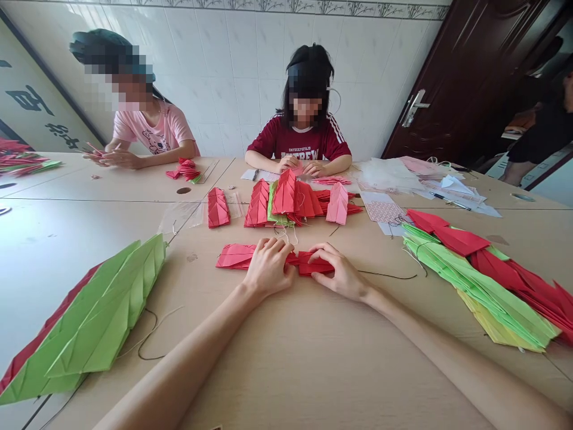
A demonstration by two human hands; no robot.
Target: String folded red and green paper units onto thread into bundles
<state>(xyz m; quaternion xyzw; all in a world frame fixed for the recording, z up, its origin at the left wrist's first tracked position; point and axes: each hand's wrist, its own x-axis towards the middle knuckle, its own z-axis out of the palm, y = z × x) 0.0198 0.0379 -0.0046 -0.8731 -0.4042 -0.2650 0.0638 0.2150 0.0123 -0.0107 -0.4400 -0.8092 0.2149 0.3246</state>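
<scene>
A long red folded paper piece (pixel 235 256) lies across the table in front of me. My left hand (pixel 270 266) rests over its middle, fingers bent round it. At its right part, my right hand (pixel 340 272) has thumb and fingers curved around the paper's edge, with a gap between them. A dark string (pixel 387 275) runs out to the right of that hand. Just beyond my hands stands a pile of red and green folded papers (pixel 285 200), with a pink folded piece (pixel 337 203) at its right and a red one (pixel 218 208) at its left.
Large green folded papers (pixel 107 313) lie at the left, with loose strings. A red, green and yellow stack (pixel 487 275) lies at the right. Across the table (pixel 313 370) two people sit handling paper. Plastic bags (pixel 389 176), sheets and pens lie at the back right.
</scene>
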